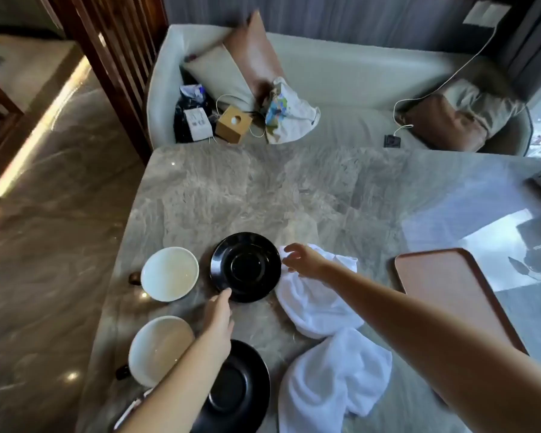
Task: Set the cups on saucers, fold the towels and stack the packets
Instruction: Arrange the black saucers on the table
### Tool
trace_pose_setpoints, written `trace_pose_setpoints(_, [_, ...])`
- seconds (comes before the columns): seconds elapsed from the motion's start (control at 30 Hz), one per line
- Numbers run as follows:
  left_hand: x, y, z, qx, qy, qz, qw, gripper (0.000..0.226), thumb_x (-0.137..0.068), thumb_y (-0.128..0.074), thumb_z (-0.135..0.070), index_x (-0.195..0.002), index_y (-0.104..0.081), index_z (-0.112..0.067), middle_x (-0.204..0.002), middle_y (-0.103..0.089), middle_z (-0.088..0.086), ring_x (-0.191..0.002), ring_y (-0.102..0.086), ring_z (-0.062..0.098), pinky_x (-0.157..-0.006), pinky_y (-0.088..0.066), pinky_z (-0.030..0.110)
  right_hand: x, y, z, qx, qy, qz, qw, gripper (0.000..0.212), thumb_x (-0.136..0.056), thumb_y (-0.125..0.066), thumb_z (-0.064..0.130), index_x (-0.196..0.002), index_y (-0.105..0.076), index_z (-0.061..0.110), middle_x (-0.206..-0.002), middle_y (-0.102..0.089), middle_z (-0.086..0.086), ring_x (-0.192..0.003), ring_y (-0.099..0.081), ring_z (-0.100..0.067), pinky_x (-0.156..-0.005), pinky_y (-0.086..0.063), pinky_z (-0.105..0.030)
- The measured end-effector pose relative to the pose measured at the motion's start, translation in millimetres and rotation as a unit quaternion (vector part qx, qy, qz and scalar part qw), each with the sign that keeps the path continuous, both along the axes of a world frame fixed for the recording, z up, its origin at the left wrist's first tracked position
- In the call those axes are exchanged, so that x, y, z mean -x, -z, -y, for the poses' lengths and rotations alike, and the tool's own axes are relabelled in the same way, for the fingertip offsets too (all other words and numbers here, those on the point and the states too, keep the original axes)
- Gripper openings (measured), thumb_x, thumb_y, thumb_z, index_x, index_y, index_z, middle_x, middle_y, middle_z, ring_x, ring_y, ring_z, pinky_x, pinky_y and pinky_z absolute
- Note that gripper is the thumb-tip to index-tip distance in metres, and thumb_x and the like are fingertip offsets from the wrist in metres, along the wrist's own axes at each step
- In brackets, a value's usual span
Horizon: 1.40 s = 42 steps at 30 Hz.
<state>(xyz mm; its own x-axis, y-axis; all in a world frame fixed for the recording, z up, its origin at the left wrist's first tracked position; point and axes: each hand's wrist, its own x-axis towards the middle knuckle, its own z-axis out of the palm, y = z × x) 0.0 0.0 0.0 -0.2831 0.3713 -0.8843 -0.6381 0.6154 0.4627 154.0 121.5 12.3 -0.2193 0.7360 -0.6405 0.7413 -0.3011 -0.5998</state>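
Observation:
Two white cups stand on the marble table [294, 189]: the far cup [169, 274] and the near cup [156, 350], both empty. A black saucer [245, 266] lies right of the far cup, and a second black saucer [236, 392] lies near the front edge, partly under my left forearm. My left hand [219, 314] touches the far saucer's near rim with its fingertips. My right hand [303, 260] hovers open at that saucer's right rim, above a crumpled white towel [316, 304]. Another white towel [331, 379] lies bunched in front of it. No packets are clearly visible.
A brown tray [450, 292] lies on the table's right side. Behind the table stands a pale sofa [341, 76] with cushions, a wooden tissue box [233, 123], bags and a white cable. The table's left edge drops to a glossy floor.

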Motion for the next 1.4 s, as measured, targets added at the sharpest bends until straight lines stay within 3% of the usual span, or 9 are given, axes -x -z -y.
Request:
trace_pose_setpoints(0.1, [1, 12, -9, 0.0, -0.018, -0.015, 1.0, 0.037, -0.094, -0.05, -0.024, -0.129, -0.046, -0.015, -0.102, -0.052, -0.003, -0.112, -0.052, 0.021, -0.1, -0.038, 0.038, 2, 11, -9, 0.007, 0.012, -0.008, 1.0, 0.036, -0.094, -0.048, 0.009, -0.13, -0.048, 0.005, -0.105, -0.063, -0.012, -0.088, -0.065, -0.026, -0.057, -0.044, -0.019])
trace_pose_setpoints(0.2, [1, 18, -15, 0.007, -0.041, -0.016, 0.999, 0.013, -0.094, -0.049, -0.017, -0.107, -0.052, -0.019, -0.113, -0.054, 0.004, -0.101, -0.056, 0.02, -0.094, -0.043, 0.038, 5, 21, -13, 0.004, -0.003, 0.003, 1.0, 0.03, -0.092, -0.053, 0.01, -0.122, -0.054, 0.008, -0.078, -0.063, -0.005, -0.057, -0.056, -0.011, -0.045, -0.042, -0.012])
trace_pose_setpoints(0.27, [0, 20, -17, 0.014, -0.068, -0.036, 0.997, 0.01, -0.094, -0.051, -0.012, -0.1, -0.051, -0.019, -0.11, -0.055, 0.007, -0.095, -0.056, 0.021, -0.089, -0.045, 0.038, 7, 26, -15, -0.027, -0.021, 0.014, 0.999, 0.026, -0.088, -0.059, 0.014, -0.114, -0.058, 0.01, -0.062, -0.059, 0.002, -0.053, -0.052, -0.006, -0.047, -0.041, -0.013])
trace_pose_setpoints(0.37, [-4, 23, -19, 0.01, -0.1, -0.099, 0.99, 0.034, -0.091, -0.053, -0.003, -0.124, -0.053, -0.012, -0.106, -0.057, 0.01, -0.078, -0.059, 0.021, -0.071, -0.048, 0.031, 4, 33, -16, -0.06, -0.034, 0.018, 0.997, 0.021, -0.084, -0.061, 0.01, -0.105, -0.062, 0.01, -0.081, -0.07, -0.003, -0.07, -0.058, -0.012, -0.059, -0.039, -0.021])
trace_pose_setpoints(0.5, [-3, 27, -27, -0.008, -0.091, -0.194, 0.977, 0.038, -0.087, -0.057, 0.0, -0.124, -0.057, -0.009, -0.1, -0.063, 0.009, -0.082, -0.06, 0.024, -0.063, -0.048, 0.026, -7, 36, -19, -0.082, -0.037, 0.007, 0.996, 0.021, -0.082, -0.061, 0.005, -0.103, -0.063, 0.007, -0.096, -0.072, -0.011, -0.078, -0.055, -0.01, -0.065, -0.035, -0.019])
trace_pose_setpoints(0.6, [-4, 22, -46, -0.054, -0.036, -0.248, 0.967, 0.023, -0.086, -0.057, 0.001, -0.101, -0.066, -0.014, -0.077, -0.063, 0.001, -0.071, -0.06, 0.018, -0.055, -0.049, 0.021, -19, 31, -34, -0.122, 0.002, -0.039, 0.992, 0.025, -0.078, -0.065, 0.002, -0.103, -0.062, 0.001, -0.085, -0.069, -0.011, -0.078, -0.055, -0.012, -0.066, -0.036, -0.02])
trace_pose_setpoints(0.8, [-29, 13, -112, -0.121, 0.061, -0.311, 0.941, 0.035, -0.085, -0.055, 0.0, -0.063, -0.055, -0.027, -0.082, -0.061, 0.007, -0.077, -0.056, 0.02, -0.071, -0.043, 0.03, -49, 18, -71, -0.077, 0.134, -0.099, 0.983, 0.019, -0.081, -0.059, -0.002, -0.099, -0.061, 0.003, -0.07, -0.058, 0.001, -0.054, -0.048, -0.008, -0.054, -0.037, -0.021])
trace_pose_setpoints(1.0, [-48, 29, -162, -0.122, 0.153, -0.319, 0.927, 0.023, -0.084, -0.053, 0.003, -0.101, -0.067, -0.002, -0.089, -0.065, 0.009, -0.082, -0.056, 0.02, -0.08, -0.048, 0.034, -82, 27, -84, -0.028, 0.215, -0.123, 0.968, 0.024, -0.084, -0.051, -0.006, -0.072, -0.054, 0.014, -0.058, -0.051, -0.001, -0.033, -0.045, -0.001, -0.037, -0.035, -0.014])
trace_pose_setpoints(1.4, [-46, 52, -195, -0.078, 0.186, -0.32, 0.926, 0.032, -0.083, -0.058, 0.001, -0.115, -0.062, 0.0, -0.089, -0.062, 0.007, -0.083, -0.057, 0.018, -0.081, -0.048, 0.031, -83, 46, -102, -0.001, 0.261, -0.137, 0.956, 0.033, -0.089, -0.049, -0.005, -0.066, -0.054, 0.019, -0.06, -0.049, 0.0, -0.038, -0.045, -0.006, -0.031, -0.032, -0.011])
